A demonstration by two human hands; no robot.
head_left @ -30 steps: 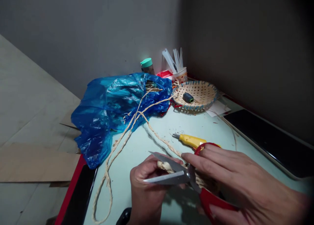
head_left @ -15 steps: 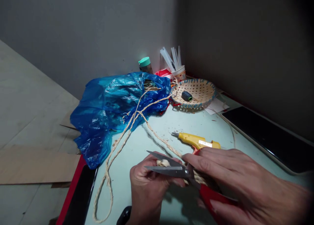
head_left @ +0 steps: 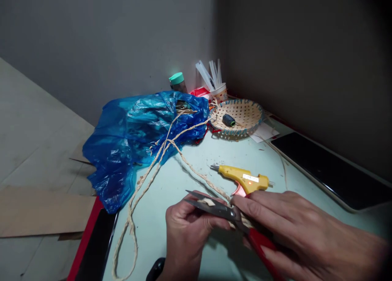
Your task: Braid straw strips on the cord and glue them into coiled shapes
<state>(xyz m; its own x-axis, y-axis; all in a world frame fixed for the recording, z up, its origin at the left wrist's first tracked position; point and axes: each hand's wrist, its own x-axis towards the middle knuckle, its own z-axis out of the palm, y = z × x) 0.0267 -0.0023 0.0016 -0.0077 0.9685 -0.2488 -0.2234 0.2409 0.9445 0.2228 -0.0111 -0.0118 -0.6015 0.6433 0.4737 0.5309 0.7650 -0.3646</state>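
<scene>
My left hand [head_left: 186, 232] is closed around the end of a braided straw rope [head_left: 147, 183] near the table's front edge. My right hand [head_left: 294, 228] grips red-handled scissors [head_left: 220, 209], fingers through and over the handles. The blades are nearly closed on the rope's end just above my left fingers. The rope runs back across the pale green table [head_left: 190, 158] into a blue plastic bag [head_left: 137, 134], with a loop hanging toward the front left edge.
A yellow glue gun [head_left: 245, 179] lies just behind my hands. A woven basket [head_left: 241, 115] holding a dark spool, a cup of glue sticks [head_left: 216, 85] and a green-capped bottle [head_left: 177, 81] stand at the back. A dark tablet [head_left: 330, 170] lies right; cardboard on the floor left.
The scissor blades have closed from wide apart to nearly together on the rope end. The view has shifted slightly, showing more of the glue gun.
</scene>
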